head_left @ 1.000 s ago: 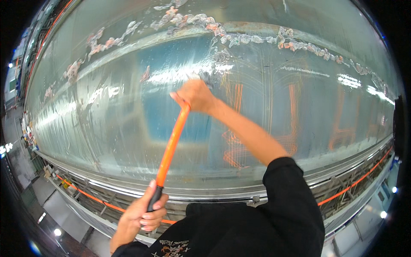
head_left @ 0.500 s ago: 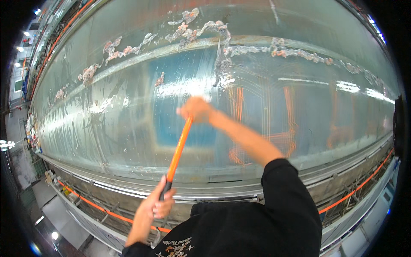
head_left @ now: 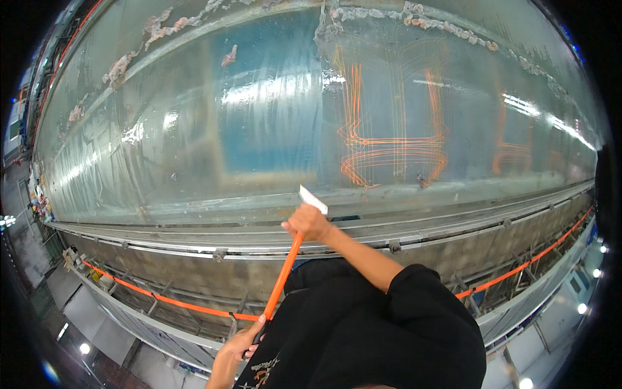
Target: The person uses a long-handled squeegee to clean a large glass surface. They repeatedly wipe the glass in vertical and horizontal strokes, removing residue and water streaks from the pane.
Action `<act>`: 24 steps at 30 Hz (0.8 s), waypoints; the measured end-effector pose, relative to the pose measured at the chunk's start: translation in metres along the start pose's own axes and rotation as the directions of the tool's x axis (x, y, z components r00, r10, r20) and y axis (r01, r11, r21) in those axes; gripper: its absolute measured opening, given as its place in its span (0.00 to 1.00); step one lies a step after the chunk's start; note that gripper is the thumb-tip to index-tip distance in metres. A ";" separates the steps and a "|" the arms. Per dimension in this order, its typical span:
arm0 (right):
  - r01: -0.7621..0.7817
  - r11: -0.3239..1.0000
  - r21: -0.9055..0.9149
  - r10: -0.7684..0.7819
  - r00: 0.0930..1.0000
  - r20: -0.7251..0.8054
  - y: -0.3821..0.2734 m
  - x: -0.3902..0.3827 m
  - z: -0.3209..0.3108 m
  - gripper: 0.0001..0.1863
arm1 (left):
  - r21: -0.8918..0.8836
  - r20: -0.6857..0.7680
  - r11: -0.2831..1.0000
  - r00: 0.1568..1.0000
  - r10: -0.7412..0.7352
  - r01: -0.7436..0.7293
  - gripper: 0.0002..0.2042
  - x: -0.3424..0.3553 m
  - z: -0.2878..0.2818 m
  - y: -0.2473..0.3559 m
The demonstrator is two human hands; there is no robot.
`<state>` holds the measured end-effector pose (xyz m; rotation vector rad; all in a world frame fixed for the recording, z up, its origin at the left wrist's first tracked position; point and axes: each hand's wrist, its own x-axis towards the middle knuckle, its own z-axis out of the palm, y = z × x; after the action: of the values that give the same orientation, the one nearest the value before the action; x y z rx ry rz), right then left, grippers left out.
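Note:
I hold a long-handled scraper with an orange shaft and a pale flat blade. My right hand is closed around the shaft just below the blade. Lower down, my left hand wraps the dark grip end beside my black shirt. The blade is over the near edge of a long, wet, shiny greenish surface; whether it touches cannot be made out. Orange outline drawings and a blue rectangle show in that surface. A small pinkish lump lies on the blue part.
A line of greyish-pink sludge runs across the far part of the surface. Metal rails border its near edge. An orange pipe or cable and a grey ledge pass behind and beside my body.
Both hands have come toward my body, drawing the scraper back from the middle of the surface to its near edge. The camera view has shifted, so the sludge line sits higher.

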<state>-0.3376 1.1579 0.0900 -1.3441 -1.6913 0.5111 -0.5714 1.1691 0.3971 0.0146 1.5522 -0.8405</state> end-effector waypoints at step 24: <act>0.138 0.981 -0.139 -0.119 0.983 0.141 0.266 0.275 -0.108 0.20 | -0.539 0.650 0.842 0.639 0.410 0.008 0.30 -0.079 0.026 0.306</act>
<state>-0.1044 1.4771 0.0479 -1.3184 -1.9438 0.4135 -0.3877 1.4158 0.3175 -0.4773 0.8852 -0.1564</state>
